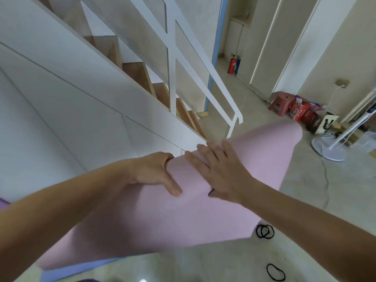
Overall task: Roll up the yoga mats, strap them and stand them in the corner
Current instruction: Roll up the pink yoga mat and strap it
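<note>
A pink yoga mat point(254, 157) lies partly rolled across the floor, the roll running from the centre toward the upper right. My left hand point(154, 171) grips the roll's near part, thumb on top and fingers curled behind it. Just to its right, my right hand point(219, 169) rests flat on the roll with straight fingers. The unrolled part of the mat point(142, 226) spreads toward me. Black elastic bands point(264, 231) lie on the floor beside the mat's right edge, and another band point(275, 272) lies nearer me. A sliver of a purple mat point(3, 202) shows at the far left.
A white-panelled staircase point(91, 110) with a white railing point(219, 94) rises at left. At right stand a white fan base point(327, 147) with a trailing cord, a red stool point(281, 102), boxes and bags. A red fire extinguisher point(231, 64) stands far back.
</note>
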Motion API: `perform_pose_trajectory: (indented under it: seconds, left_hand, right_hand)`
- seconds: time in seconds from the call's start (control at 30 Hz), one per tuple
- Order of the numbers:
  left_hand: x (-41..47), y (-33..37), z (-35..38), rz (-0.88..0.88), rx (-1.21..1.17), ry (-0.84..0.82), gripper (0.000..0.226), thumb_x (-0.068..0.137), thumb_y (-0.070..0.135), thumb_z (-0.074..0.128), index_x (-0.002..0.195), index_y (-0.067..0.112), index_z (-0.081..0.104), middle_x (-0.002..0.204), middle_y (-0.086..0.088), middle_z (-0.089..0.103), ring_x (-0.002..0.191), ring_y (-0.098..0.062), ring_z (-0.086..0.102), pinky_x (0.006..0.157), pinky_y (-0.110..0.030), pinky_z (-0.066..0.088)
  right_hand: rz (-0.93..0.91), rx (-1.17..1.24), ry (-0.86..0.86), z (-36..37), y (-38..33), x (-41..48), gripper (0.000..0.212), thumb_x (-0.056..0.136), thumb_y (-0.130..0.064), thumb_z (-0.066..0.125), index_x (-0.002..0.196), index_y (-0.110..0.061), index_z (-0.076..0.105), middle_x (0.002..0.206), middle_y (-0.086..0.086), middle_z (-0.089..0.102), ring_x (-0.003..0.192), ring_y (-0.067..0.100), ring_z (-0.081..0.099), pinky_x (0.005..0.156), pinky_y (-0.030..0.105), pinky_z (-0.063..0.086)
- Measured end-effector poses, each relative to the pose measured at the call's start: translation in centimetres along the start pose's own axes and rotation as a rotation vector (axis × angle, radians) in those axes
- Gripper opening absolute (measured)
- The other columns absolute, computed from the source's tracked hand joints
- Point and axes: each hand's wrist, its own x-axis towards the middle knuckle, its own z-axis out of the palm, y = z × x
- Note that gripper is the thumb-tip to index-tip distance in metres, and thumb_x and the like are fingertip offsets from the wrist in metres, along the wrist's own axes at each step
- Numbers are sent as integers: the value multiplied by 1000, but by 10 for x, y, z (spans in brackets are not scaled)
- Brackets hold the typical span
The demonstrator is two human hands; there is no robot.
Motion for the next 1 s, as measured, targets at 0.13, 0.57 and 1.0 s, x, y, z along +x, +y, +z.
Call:
perform_pose_trajectory:
  seconds: [0.13,0.57,1.0]
  left_hand:
    - [-8,8,-1,12,-88,-140,94,52,42,91,134,27,49,121,5,69,106,-20,69,96,-48,55]
    - [-6,15,-8,23,448,193,81,43,58,86,112,37,49,99,17,62,90,-10,62,83,-32,54]
    - [-1,25,12,170,1196,371,144,52,70,80,154,21,-8,133,1,44,112,-25,55,94,-39,44]
  right_hand:
    - [-55,195,-122,-20,28,19,100,59,-56,78,144,-31,31,124,0,55,110,24,56,91,37,41]
    - [56,72,37,3,0,-3,143,49,-71,81,157,-19,3,160,19,21,144,44,25,111,66,19]
    - [250,474,-141,-6,16,15,89,59,-61,72,135,-31,35,113,-4,56,102,20,55,80,37,46]
